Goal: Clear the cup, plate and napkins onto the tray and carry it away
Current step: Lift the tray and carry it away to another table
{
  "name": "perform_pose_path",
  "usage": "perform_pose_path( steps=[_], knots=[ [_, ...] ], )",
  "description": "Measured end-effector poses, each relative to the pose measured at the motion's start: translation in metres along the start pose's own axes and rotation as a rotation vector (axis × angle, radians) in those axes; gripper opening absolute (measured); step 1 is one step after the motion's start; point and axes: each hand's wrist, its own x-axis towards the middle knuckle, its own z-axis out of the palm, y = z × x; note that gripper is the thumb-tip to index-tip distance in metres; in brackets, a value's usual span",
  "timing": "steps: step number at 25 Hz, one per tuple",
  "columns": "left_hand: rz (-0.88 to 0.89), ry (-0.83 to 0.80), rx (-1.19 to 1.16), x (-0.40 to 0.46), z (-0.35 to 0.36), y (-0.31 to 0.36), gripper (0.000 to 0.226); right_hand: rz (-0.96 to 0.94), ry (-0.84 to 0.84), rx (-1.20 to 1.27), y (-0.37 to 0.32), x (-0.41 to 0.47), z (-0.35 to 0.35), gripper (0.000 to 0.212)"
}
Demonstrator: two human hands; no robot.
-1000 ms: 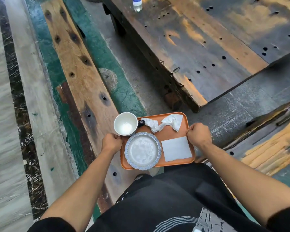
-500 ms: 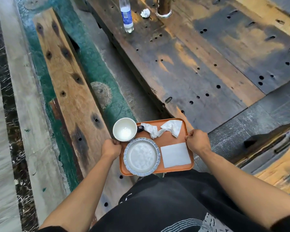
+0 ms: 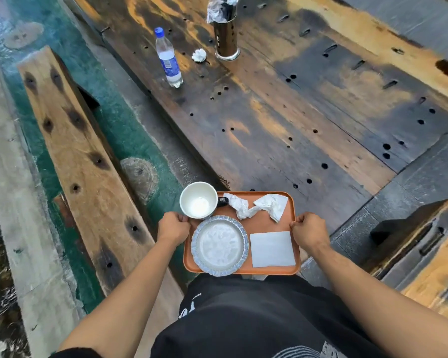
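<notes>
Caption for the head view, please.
Both hands, left and right, grip an orange tray carrying a cup, plate and napkins beside a wooden table.

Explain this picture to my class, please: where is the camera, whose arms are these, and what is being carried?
There is no machine here. The camera sits on a person's head and looks down, so the two bare arms are their own. The left hand and right hand grip opposite edges of an orange tray. On it stand a white cup and a round plate, with a crumpled napkin and a flat folded napkin. Behind, on the worn wooden table, a water bottle, a dark metal cylinder and a small white wad remain.
</notes>
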Motion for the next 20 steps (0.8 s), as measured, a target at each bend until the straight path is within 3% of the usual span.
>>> perform_pose_path(
  steps=[20],
  knots=[
    [0.518, -0.317, 0.293, 0.189, -0.05, 0.185, 0.03, 0.525, 0.325, 0.265, -0.084, 0.026, 0.027, 0.023]
  ],
)
